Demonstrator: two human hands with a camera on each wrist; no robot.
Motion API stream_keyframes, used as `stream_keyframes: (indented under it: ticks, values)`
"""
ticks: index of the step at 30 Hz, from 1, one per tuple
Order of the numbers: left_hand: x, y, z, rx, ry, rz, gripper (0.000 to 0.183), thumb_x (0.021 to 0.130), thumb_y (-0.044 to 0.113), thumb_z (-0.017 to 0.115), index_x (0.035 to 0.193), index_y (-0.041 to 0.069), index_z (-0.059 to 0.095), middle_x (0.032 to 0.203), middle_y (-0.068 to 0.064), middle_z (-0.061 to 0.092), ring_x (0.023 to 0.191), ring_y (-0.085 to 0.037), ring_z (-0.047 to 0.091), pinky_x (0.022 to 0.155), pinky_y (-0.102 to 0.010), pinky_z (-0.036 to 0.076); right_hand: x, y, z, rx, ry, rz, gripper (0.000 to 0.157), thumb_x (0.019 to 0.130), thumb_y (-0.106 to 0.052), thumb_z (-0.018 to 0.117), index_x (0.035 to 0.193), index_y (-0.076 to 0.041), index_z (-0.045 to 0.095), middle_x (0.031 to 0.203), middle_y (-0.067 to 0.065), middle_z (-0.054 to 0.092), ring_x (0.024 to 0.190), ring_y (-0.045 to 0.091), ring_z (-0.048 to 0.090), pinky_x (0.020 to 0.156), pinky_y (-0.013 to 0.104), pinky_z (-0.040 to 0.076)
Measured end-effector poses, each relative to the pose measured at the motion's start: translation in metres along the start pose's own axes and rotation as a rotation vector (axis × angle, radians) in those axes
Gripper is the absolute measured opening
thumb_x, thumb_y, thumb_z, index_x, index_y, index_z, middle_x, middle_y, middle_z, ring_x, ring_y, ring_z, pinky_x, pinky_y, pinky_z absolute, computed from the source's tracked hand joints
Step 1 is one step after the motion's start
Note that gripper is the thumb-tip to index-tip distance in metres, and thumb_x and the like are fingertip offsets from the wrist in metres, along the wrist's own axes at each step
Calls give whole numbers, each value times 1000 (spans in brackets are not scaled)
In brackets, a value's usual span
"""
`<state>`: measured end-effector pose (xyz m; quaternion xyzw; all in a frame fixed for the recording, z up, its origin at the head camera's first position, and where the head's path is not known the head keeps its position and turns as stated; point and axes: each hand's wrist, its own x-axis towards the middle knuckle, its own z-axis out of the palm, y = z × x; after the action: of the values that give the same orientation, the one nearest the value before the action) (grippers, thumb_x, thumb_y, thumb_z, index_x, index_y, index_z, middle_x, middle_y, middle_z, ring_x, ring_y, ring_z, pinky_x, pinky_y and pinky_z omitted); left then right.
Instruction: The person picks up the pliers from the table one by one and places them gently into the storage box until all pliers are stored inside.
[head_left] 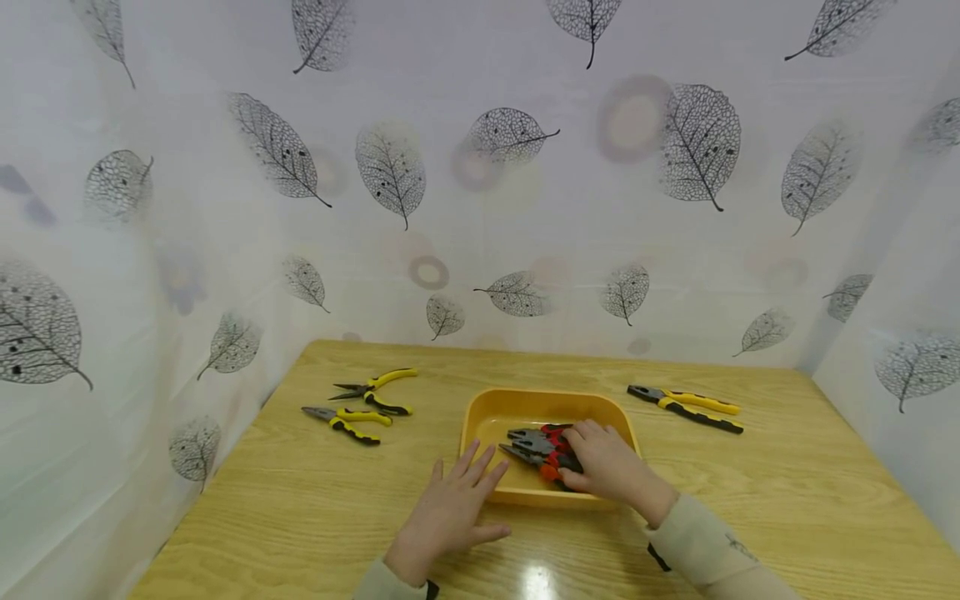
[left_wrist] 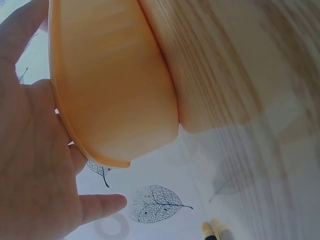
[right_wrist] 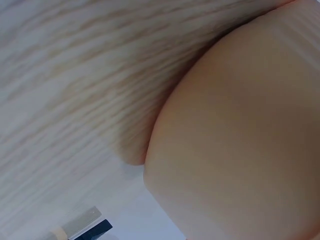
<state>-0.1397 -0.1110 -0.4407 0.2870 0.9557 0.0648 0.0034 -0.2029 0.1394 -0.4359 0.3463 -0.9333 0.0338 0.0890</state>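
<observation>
The left hand (head_left: 452,507) has straight, spread fingers touching the tray (head_left: 547,406); the right hand (head_left: 611,463) curls its fingers over red pliers (head_left: 552,451) inside. Yellow pliers (head_left: 367,416) lie beyond the left fingers.

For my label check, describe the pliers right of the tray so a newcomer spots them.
Find the wooden table, then the orange tray on it. Right of the tray lie yellow-and-black pliers. They lie alone, while two similar pliers lie together left of the tray.
</observation>
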Motion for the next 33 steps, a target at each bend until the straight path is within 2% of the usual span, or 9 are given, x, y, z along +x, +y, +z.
stream_keyframes:
  ticks: [17,21,28,33]
  values:
    - [0,1,0,3,2,-8,78,78,63,46,140,20,27,146,-5,17,133,-25,8,93,-62,22,3,1,2,20,-81,-30,41,81,-37,59,100,-1,58,91,8,55,84,24,51,69,44,44]
    - [-1,1,0,1,13,-2,78,78,63,46,140,19,28,146,-6,18,133,-25,8,92,-62,22,4,2,3,28,-109,-18,43,81,-37,59,103,1,59,94,10,56,86,26,52,72,46,44]
    - [-1,2,0,13,11,-6,78,78,63,45,141,20,26,146,-5,16,133,-25,8,93,-61,22,6,2,3,62,-155,22,39,81,-36,59,97,0,59,91,10,57,83,25,54,74,48,44]
    - [-1,2,1,21,21,0,78,78,64,45,140,19,27,146,-5,17,132,-26,10,92,-62,23,6,2,3,54,-169,20,42,81,-37,59,98,1,59,92,11,57,84,26,54,73,46,45]
